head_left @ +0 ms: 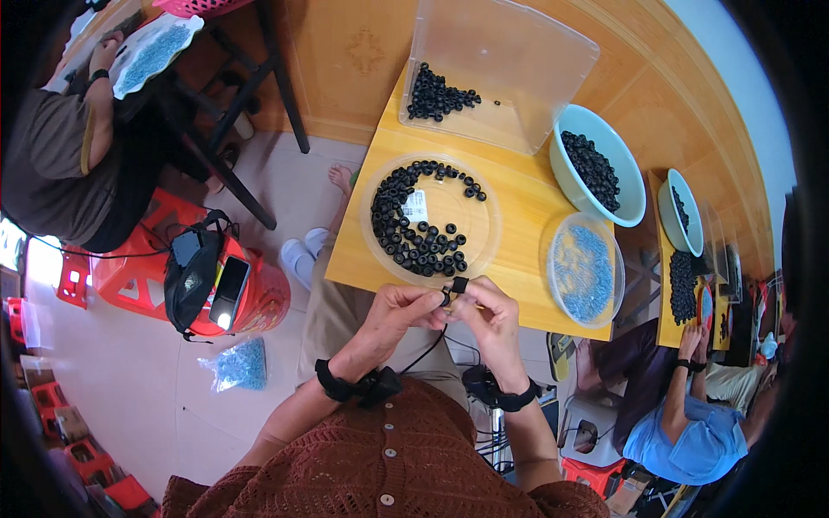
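left hand [399, 315] + right hand [492, 315]: fingers were clamped on small black pieces [460, 284], just nearside of round tray [477, 226], apparently for steadiness | blue bits [585, 272] sat right of tray, likely for reach | teal bowl [615, 138] stood right-behind tray | clear box [509, 52] behind tray

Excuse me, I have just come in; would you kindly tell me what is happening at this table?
A person's left hand and right hand meet at the near edge of a yellow wooden table, holding small black round pieces between them. More such pieces lie in a round clear plastic tray, a rectangular clear plastic bin and a pale green round bowl. A round clear plastic dish on the right holds tiny pale-blue pieces.
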A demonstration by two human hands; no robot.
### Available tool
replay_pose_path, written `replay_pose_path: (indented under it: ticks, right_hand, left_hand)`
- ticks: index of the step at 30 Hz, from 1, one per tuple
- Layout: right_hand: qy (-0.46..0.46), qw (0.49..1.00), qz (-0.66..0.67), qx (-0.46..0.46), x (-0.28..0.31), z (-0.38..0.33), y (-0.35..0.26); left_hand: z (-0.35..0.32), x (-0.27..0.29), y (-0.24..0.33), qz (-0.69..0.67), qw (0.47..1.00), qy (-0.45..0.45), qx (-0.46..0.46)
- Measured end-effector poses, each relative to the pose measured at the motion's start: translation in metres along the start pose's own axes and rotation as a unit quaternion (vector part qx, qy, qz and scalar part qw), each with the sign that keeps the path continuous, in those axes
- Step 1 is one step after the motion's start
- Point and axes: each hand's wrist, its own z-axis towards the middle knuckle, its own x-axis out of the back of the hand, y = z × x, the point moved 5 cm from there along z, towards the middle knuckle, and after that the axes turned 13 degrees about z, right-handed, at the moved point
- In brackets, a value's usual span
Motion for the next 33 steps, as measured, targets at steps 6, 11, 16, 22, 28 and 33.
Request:
replay_pose_path:
  ticks: [6, 11, 16, 22, 28, 33]
  right_hand:
    - [-0.035, 0.923, -0.327, 0.2, -0.018, -0.009, -0.022]
    - [-0.031, 0.863, -0.415, 0.286, -0.025, -0.012, -0.026]
    - [-0.016, 0.806, -0.476, 0.352, -0.029, -0.018, -0.025]
    - [-0.012, 0.828, -0.459, 0.322, -0.028, -0.016, -0.021]
    - [-0.107, 0.873, -0.405, 0.251, -0.032, -0.001, -0.026]
    - [-0.098, 0.877, -0.398, 0.251, -0.03, -0.002, -0.023]
  left_hand:
    - [-0.001, -0.001, 0.002, 0.056, 0.997, 0.019, -0.043]
    - [-0.002, -0.003, 0.004, 0.075, 0.995, 0.033, -0.062]
    - [-0.004, 0.0, 0.003, 0.125, 0.985, 0.075, -0.096]
    - [-0.005, -0.002, 0.004, 0.088, 0.987, 0.091, -0.101]
    - [-0.007, 0.0, 0.009, 0.104, 0.989, 0.055, -0.088]
    - [-0.002, -0.002, 0.007, 0.089, 0.988, 0.078, -0.101]
